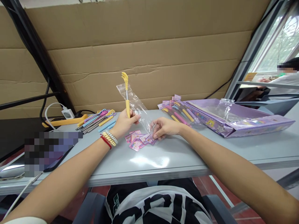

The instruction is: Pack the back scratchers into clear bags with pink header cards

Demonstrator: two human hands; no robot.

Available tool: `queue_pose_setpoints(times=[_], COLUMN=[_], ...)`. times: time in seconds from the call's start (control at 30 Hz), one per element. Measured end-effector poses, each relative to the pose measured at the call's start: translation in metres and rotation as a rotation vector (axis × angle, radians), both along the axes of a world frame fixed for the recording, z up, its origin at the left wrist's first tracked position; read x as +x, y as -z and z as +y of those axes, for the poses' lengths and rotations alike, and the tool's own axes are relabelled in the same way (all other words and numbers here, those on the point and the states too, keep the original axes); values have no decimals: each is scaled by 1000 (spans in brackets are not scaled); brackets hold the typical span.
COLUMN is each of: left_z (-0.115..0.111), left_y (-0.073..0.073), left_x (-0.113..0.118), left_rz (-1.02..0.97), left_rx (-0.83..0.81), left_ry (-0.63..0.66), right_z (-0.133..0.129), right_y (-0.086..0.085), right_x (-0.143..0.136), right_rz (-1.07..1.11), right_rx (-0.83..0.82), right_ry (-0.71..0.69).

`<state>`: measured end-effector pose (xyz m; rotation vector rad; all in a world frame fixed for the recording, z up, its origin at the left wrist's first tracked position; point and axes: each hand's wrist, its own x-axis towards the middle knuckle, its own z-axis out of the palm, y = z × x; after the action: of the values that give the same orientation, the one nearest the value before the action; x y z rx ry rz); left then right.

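My left hand is closed round the lower end of a yellow back scratcher, held upright with its small hand-shaped tip on top. In my right hand the fingers pinch a long clear plastic bag, which slants up to the left, behind the scratcher. Small pink printed cards lie in a loose heap on the table below both hands. Left of my left hand, several loose scratchers in yellow, blue and purple lie side by side. Bagged scratchers with cards lie beyond my right hand.
A purple box with clear bags in it stands at the right of the grey table. A phone-like device, blurred, is at the left, near a white charger. Cardboard walls the back; another person sits far right.
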<state>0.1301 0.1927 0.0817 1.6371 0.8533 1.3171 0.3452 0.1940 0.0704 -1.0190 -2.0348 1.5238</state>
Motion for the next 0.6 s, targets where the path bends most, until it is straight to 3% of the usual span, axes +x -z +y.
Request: queue_pose_setpoints(times=[0.17,0.47,0.6], left_z=[-1,-10,-7], left_y=[0,-1,0], left_x=[0,-6,-11], left_rz=[86,666,869], left_rx=[21,322,387], left_ry=[-2,-28,-54], right_z=[-1,3,6], right_y=[-5,-13,-16], right_x=[-1,1,6], right_rz=[91,357,430], right_rx=[90,304,381], right_ry=[115,518,627])
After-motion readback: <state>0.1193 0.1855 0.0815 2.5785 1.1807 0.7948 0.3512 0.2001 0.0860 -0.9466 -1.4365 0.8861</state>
